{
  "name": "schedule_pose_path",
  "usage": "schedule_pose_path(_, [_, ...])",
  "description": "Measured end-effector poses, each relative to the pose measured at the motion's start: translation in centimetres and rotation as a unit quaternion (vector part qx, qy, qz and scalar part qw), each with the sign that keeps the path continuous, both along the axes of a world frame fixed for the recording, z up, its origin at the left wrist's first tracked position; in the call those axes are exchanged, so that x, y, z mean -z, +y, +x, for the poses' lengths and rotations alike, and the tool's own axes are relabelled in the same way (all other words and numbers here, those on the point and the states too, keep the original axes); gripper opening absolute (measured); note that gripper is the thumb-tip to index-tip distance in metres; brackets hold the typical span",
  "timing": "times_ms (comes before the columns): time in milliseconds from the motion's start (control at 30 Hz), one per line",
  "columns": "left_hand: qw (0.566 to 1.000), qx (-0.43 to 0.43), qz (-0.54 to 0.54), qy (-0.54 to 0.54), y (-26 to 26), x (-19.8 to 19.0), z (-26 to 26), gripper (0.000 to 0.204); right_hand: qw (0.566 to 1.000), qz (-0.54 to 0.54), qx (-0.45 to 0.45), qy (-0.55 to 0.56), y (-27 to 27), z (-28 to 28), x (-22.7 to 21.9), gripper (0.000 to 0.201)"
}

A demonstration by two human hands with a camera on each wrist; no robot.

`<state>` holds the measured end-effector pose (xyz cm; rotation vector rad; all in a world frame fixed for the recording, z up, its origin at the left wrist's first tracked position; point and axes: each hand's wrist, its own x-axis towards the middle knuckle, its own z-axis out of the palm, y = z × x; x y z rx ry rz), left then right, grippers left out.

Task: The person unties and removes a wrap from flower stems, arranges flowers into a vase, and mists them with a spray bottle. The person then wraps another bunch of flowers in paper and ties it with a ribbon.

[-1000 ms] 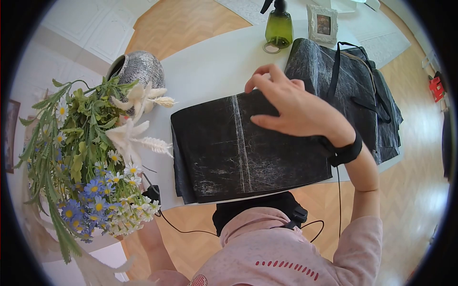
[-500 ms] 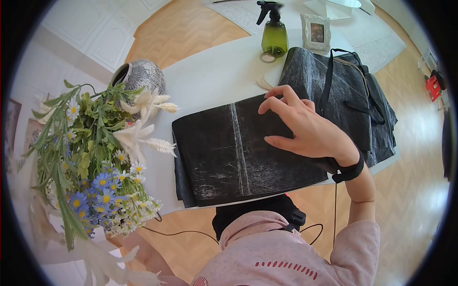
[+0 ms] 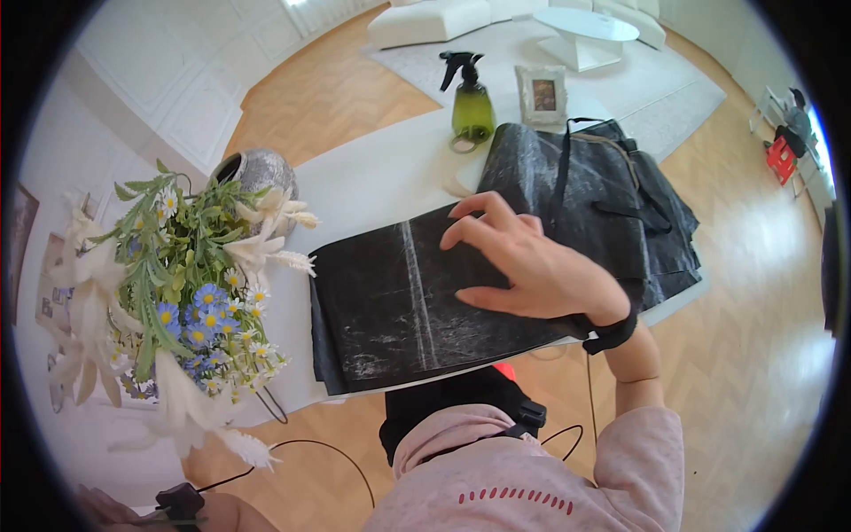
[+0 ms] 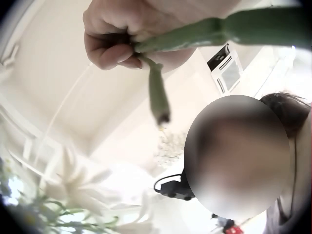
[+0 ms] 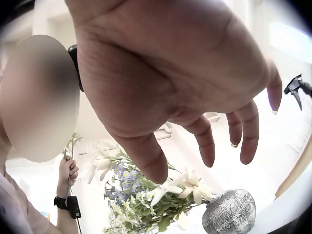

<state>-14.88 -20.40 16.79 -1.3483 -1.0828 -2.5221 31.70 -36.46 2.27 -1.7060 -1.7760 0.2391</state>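
Reference item: the folded black scuffed sheet [image 3: 377, 319], which lies on the white smooth-topped table [image 3: 381, 146] in front of the person. All positions below are given relative to it.

The green jointed plant stem [image 4: 195, 36] is off the table, in the air to the left of the sheet. It carries a short side branch with a dark blunt tip. The left hand [image 4: 134, 29] grasps the stem, pinching it between thumb and curled fingers at the branch point.

The right hand [image 3: 532, 270] is directly above the right part of the sheet, palm down. It is released: fingers loosely bent, thumb apart, nothing grasped. Contact with the sheet cannot be determined.

Left of the sheet: a bunch of blue, yellow-centred and white artificial-looking flowers [image 3: 208, 324] with green leaves and large cream blooms. At the sheet's far left is a rounded silver vase with a rough surface [image 3: 273, 168]; the flowers partly cover it.

Right of the sheet, close against it: a crumpled black item with straps [image 3: 589, 199]. Beyond the sheet, near the far table edge: a transparent green spray bottle with a black trigger head [image 3: 472, 113] and an ornate white picture frame [image 3: 542, 95].
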Motion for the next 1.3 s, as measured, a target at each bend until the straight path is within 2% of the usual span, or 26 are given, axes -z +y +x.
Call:
schedule_pose_path(67, [0.997,0.046,-0.053,0.011,-2.1,0.2,3.9,0.030,1.000,0.005,0.000,-0.011,-0.3,-0.5,-0.7,0.040])
schedule_pose_path(100, [0.993,0.104,-0.027,0.049,1.7,1.2,-2.2,0.029,1.000,0.022,-0.008,-0.011,-0.4,-0.7,-0.7,0.040])
schedule_pose_path(133, [0.992,0.114,-0.022,0.040,0.7,1.9,0.4,0.029,0.999,0.039,-0.015,-0.010,-0.5,-0.9,-0.8,0.040])
schedule_pose_path(167, [0.969,-0.042,0.004,0.243,-1.6,2.3,4.9,0.029,0.998,0.049,-0.027,-0.006,-0.6,-1.2,-1.2,0.040])
schedule_pose_path(200, [0.881,-0.200,0.030,0.428,-2.7,2.5,8.2,0.029,0.998,0.051,-0.037,0.001,-0.8,-1.5,-1.7,0.039])
schedule_pose_path(267, [0.899,-0.036,0.054,0.434,-1.9,2.7,10.9,0.027,0.995,0.073,-0.061,0.034,-0.9,-2.0,-2.3,0.039])
schedule_pose_path(300, [0.939,0.114,-0.023,0.324,-4.8,2.1,15.9,0.020,0.991,0.103,-0.068,0.054,-0.8,-2.3,-2.3,0.037])
schedule_pose_path(333, [0.938,0.262,-0.096,0.204,-8.1,1.7,20.5,0.021,0.991,0.109,-0.066,0.046,-0.7,-2.5,-2.8,0.037])
schedule_pose_path(367, [0.881,0.400,-0.047,0.248,-8.0,2.3,21.6,0.014,0.984,0.106,-0.084,0.113,-0.7,-2.8,-3.4,0.036])
schedule_pose_path(400, [0.799,0.527,0.002,0.288,-7.7,3.3,22.5,0.012,0.973,0.101,-0.103,0.181,-0.9,-3.0,-4.0,0.035])
schedule_pose_path(467, [0.782,0.533,-0.044,0.319,-8.5,4.5,24.2,0.011,0.968,0.085,-0.125,0.202,-1.0,-2.8,-5.0,0.036])
schedule_pose_path(533, [0.752,0.600,-0.141,0.234,-10.5,5.6,26.1,0.011,0.906,0.200,-0.237,0.289,-0.2,-2.7,-4.8,0.043])
schedule_pose_path(600, [0.712,0.635,-0.179,0.239,-10.4,7.6,26.6,0.009,0.889,0.181,-0.260,0.332,-0.3,-2.8,-5.8,0.049])
schedule_pose_path(667, [0.713,0.491,-0.045,0.499,-8.2,10.4,26.7,0.010,0.871,0.190,-0.260,0.371,0.7,-3.1,-6.1,0.049])
schedule_pose_path(733, [0.721,0.553,-0.146,0.391,-9.0,12.6,28.2,0.015,0.880,0.204,-0.235,0.358,1.9,-3.4,-6.2,0.045])
schedule_pose_path(800, [0.716,0.556,-0.156,0.392,-8.2,14.5,29.0,0.019,0.908,0.136,-0.206,0.339,3.2,-3.3,-5.7,0.037])
schedule_pose_path(833, [0.717,0.572,-0.159,0.364,-7.7,15.1,29.4,0.019,0.918,0.131,-0.175,0.330,3.9,-3.2,-5.4,0.024])
schedule_pose_path(933, [0.710,0.598,-0.202,0.312,-6.2,16.4,30.7,0.020,0.910,0.076,-0.148,0.379,6.9,-2.0,-2.7,0.016])
schedule_pose_path(967, [0.680,0.640,-0.220,0.280,-5.3,17.7,31.1,0.024,0.907,0.072,-0.151,0.386,7.6,-1.7,-2.0,0.016])
schedule_pose_path(1000, [0.648,0.681,-0.236,0.247,-4.5,18.9,31.5,0.028,0.930,0.053,-0.105,0.348,8.3,-1.4,-1.3,0.015])
schedule_pose_path(1033, [0.648,0.677,-0.246,0.248,-3.7,19.9,31.7,0.028,0.949,0.032,-0.058,0.309,9.0,-1.1,-0.4,0.014])
schedule_pose_path(1067, [0.638,0.671,-0.259,0.276,-3.0,20.9,31.7,0.024,0.946,0.026,-0.061,0.318,9.8,-1.0,0.8,0.014])
schedule_pose_path(1133, [0.628,0.661,-0.276,0.303,-1.3,23.3,31.9,0.020,0.979,0.043,0.025,0.196,12.0,-0.6,3.6,0.014])
schedule_pose_path(1167, [0.647,0.632,-0.271,0.329,-0.4,24.7,32.0,0.015,0.985,0.062,0.049,0.154,13.1,-0.2,5.3,0.014])
schedule_pose_path(1233, [0.680,0.584,-0.259,0.360,0.7,26.5,31.9,0.013,0.983,0.014,0.067,0.171,13.9,0.4,7.0,0.015])
schedule_pose_path(1300, [0.672,0.575,-0.306,0.351,1.7,26.9,31.4,0.014,0.980,-0.032,0.083,0.178,15.0,1.4,9.5,0.017])
